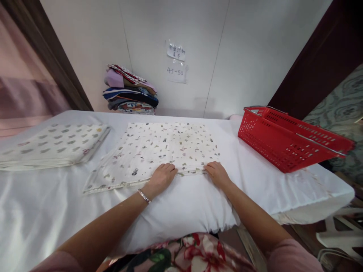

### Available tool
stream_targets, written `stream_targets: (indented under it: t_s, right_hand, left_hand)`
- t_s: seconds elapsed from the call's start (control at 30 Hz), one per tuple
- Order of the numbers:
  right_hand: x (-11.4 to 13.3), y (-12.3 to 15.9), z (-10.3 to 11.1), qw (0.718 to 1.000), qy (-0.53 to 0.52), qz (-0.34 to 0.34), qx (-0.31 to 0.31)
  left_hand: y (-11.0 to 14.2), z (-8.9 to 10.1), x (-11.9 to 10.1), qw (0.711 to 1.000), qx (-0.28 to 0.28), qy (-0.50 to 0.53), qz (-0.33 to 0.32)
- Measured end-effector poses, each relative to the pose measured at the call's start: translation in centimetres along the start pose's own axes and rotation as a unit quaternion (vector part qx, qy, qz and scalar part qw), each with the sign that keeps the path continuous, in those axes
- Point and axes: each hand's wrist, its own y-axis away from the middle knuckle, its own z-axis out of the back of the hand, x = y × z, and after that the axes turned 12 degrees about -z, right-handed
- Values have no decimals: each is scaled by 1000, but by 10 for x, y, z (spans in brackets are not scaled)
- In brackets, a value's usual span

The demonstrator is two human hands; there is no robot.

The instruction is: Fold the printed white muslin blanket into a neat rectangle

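A white cloth [167, 145] with small scattered prints lies folded in layers on the white-covered table. My left hand [162, 178] has its fingers closed on the near edge, around the middle. Farther right, my right hand [217, 173] pinches that same edge close to the near right corner. The cloth's left side slants outward toward me, and its layered edge shows there. Both thumbs are mostly hidden from view.
Left of the cloth rests a folded white cloth with grey prints [59, 141]. A stack of folded fabrics [130, 92] stands against the wall at the back. At the right, a red plastic basket [283, 138] sits near the end of the table [195, 204].
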Motion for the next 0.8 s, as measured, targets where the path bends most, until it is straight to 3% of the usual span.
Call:
stream_targets:
  t_s: [0.3, 0.47, 0.57, 0.7, 0.8]
  right_hand:
    - [-1, 2, 4, 999, 12, 12, 49]
    - [0, 3, 10, 999, 2, 14, 34]
    - [1, -2, 10, 999, 8, 0, 50]
    - [1, -29, 17, 993, 46, -15, 108]
    - [-2, -65, 36, 992, 72, -32, 96]
  left_hand:
    - [-2, -1, 2, 1000, -13, 3, -15]
    - [-7, 5, 9, 999, -47, 14, 19]
    - [-8, 1, 11, 998, -27, 31, 40]
    - [-19, 2, 23, 997, 20, 36, 63]
    - [-38, 17, 45, 997, -3, -5, 81]
